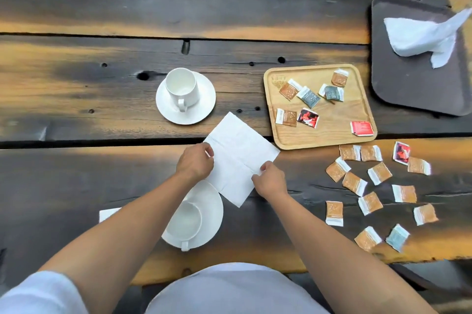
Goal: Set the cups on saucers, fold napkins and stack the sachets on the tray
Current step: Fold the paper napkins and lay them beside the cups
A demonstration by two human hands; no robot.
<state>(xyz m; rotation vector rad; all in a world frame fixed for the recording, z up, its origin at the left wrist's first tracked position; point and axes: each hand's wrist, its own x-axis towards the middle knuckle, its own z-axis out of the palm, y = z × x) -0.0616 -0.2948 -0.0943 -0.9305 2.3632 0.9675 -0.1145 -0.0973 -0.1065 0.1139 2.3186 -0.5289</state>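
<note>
A white paper napkin lies flat on the dark wooden table, turned like a diamond. My left hand pinches its left edge and my right hand pinches its near right edge. One white cup stands on a saucer further back. A second cup sits on a saucer under my left forearm. The wooden tray holds several scattered sachets. More sachets lie loose on the table to the right.
A dark plastic tray at the far right carries crumpled white napkins. A corner of another white napkin shows beside my left forearm. The table's near edge runs just in front of my body.
</note>
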